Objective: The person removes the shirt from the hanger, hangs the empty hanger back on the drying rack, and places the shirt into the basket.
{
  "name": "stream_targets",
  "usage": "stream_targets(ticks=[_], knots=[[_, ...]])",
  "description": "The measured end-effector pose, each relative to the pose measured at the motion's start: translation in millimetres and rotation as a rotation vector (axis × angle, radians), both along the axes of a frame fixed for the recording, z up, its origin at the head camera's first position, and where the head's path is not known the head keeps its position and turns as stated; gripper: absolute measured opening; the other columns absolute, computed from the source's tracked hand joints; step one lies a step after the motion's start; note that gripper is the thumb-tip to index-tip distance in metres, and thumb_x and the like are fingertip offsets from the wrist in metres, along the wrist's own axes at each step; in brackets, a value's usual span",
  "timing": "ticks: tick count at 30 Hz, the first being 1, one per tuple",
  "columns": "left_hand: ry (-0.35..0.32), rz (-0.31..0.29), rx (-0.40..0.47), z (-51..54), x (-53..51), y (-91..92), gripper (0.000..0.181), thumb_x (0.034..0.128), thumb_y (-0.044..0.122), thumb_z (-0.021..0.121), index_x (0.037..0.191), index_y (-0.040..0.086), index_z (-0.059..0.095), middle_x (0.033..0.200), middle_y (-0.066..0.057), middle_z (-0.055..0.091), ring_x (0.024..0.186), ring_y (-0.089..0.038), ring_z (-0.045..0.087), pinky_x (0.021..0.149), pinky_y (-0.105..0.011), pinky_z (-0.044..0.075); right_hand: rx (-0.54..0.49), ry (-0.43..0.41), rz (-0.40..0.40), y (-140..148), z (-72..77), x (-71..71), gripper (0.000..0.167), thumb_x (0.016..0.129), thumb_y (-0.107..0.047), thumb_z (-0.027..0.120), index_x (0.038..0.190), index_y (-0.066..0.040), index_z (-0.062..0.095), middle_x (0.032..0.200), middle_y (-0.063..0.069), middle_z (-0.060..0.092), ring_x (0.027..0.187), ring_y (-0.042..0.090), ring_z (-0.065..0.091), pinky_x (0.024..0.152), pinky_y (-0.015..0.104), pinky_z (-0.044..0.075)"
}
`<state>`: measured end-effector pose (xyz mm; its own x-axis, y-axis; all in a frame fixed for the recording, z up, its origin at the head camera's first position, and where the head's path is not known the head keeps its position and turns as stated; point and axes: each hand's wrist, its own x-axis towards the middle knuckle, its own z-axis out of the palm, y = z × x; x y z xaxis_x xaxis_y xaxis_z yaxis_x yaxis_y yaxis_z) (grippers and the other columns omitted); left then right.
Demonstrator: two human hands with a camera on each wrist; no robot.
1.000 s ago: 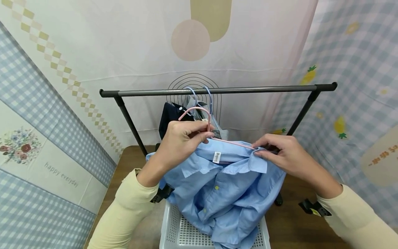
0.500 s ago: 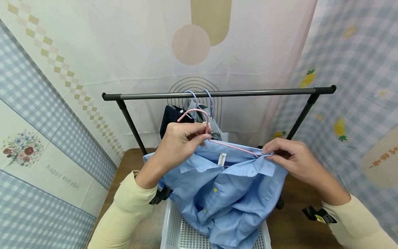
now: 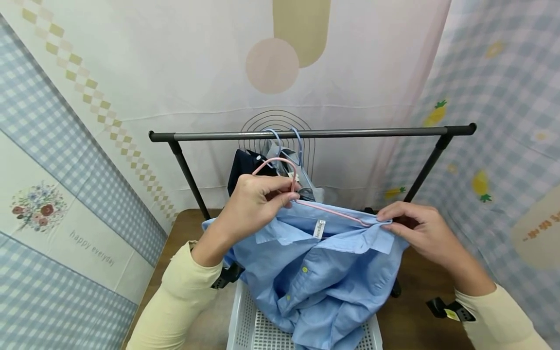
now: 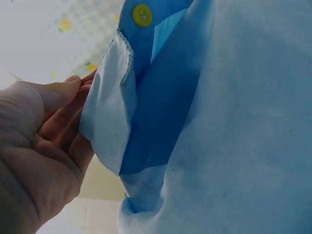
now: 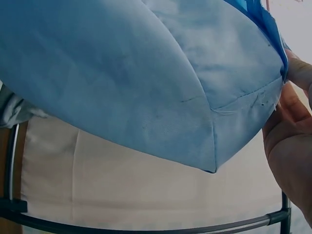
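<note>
One blue shirt (image 3: 332, 277) drapes above the white basket (image 3: 245, 316), its lower folds drooping over it, and a pink hanger (image 3: 328, 210) above the basket lies along the shirt's collar. Best, I'd judge, to hold the hook steady and ease the neckline outward over the hanger's end without twisting the cloth. Above the basket, the left hand (image 3: 253, 199) pinches the hanger below its hook; the right hand (image 3: 430, 236) pinches the shirt's neckline edge. Beyond the basket, a rail (image 3: 372, 132) bears hung garments (image 3: 240, 167).
</note>
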<state>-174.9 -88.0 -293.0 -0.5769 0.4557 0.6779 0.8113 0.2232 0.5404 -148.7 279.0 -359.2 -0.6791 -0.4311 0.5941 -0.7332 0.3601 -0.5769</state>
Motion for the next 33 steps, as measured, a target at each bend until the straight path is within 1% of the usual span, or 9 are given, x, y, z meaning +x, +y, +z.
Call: stream_targets(ticks=[2,6,12,18,21,24,28,31,33], knots=[[0.005,0.005,-0.012,0.3,0.2,-0.2,0.008,0.0904,0.001,0.077,0.097,0.005,0.08,0.089,-0.005,0.079,0.07,-0.011,0.074,0.066,-0.018,0.059,-0.017,-0.015,0.0,1,-2.0,-0.1,0.038,0.079,0.027,0.07,0.1,-0.005,0.076,0.106,0.001,0.075,0.099,0.002,0.07,0.071,0.014,0.055],[0.005,0.015,-0.024,1.1,0.3,-1.8,0.007,0.091,0.002,0.077,0.097,0.005,0.08,0.09,-0.005,0.079,0.071,-0.011,0.074,0.066,-0.018,0.059,-0.033,-0.028,0.02,1,-4.4,-3.7,0.036,0.08,0.027,0.069,0.1,-0.002,0.075,0.106,0.002,0.075,0.102,0.003,0.07,0.073,0.013,0.055],[0.006,0.03,-0.008,-0.8,0.9,-6.6,0.006,0.0902,0.001,0.078,0.095,0.005,0.079,0.088,-0.004,0.078,0.073,-0.01,0.075,0.068,-0.019,0.06,-0.047,-0.036,0.048,0,-6.7,-7.3,0.036,0.081,0.027,0.068,0.102,-0.002,0.075,0.109,0.0,0.075,0.103,0.004,0.07,0.075,0.013,0.056],[-0.01,0.002,0.002,-4.4,0.9,-7.2,0.006,0.0906,-0.002,0.076,0.095,0.002,0.078,0.089,-0.007,0.078,0.076,-0.012,0.076,0.07,-0.019,0.061,-0.085,-0.089,0.06,3,-12.5,-3.7,0.037,0.083,0.027,0.066,0.102,-0.003,0.076,0.106,0.004,0.074,0.103,0.004,0.07,0.075,0.014,0.056],[-0.009,-0.004,0.008,-5.6,0.8,-6.2,0.006,0.0903,-0.002,0.076,0.095,0.001,0.078,0.089,-0.007,0.078,0.077,-0.013,0.077,0.07,-0.019,0.061,-0.11,-0.127,0.058,6,-15.2,-2.3,0.036,0.083,0.027,0.065,0.102,-0.002,0.076,0.107,0.002,0.074,0.103,0.005,0.07,0.076,0.015,0.056],[-0.014,-0.009,0.023,-6.4,0.9,-6.0,0.008,0.0893,-0.002,0.077,0.097,0.0,0.079,0.089,-0.008,0.078,0.077,-0.014,0.077,0.07,-0.02,0.061,-0.121,-0.142,0.054,7,-16.1,-1.0,0.036,0.083,0.028,0.065,0.102,-0.001,0.076,0.108,-0.001,0.075,0.104,0.005,0.07,0.076,0.015,0.057],[-0.014,-0.012,0.032,-7.1,-0.5,-6.4,0.009,0.0889,-0.003,0.077,0.098,0.0,0.079,0.088,-0.008,0.078,0.076,-0.014,0.076,0.069,-0.021,0.061,-0.134,-0.131,0.071,8,-17.1,-0.2,0.036,0.084,0.027,0.065,0.103,-0.001,0.076,0.108,-0.001,0.074,0.104,0.005,0.07,0.076,0.015,0.057],[0.001,-0.001,0.028,-6.0,-3.2,-7.1,0.008,0.0891,-0.002,0.078,0.096,0.002,0.079,0.087,-0.006,0.078,0.075,-0.012,0.076,0.067,-0.02,0.06,-0.158,-0.13,0.088,7,-17.8,-1.2,0.035,0.085,0.026,0.064,0.105,0.0,0.076,0.109,0.0,0.075,0.104,0.006,0.071,0.075,0.014,0.056],[0.006,0.006,0.025,-4.4,-5.3,-7.9,0.007,0.0891,-0.001,0.078,0.095,0.002,0.079,0.086,-0.005,0.078,0.075,-0.01,0.075,0.067,-0.02,0.06,-0.172,-0.138,0.083,7,-17.8,-2.4,0.034,0.085,0.027,0.064,0.103,0.001,0.075,0.109,-0.002,0.075,0.104,0.006,0.071,0.075,0.014,0.056]])
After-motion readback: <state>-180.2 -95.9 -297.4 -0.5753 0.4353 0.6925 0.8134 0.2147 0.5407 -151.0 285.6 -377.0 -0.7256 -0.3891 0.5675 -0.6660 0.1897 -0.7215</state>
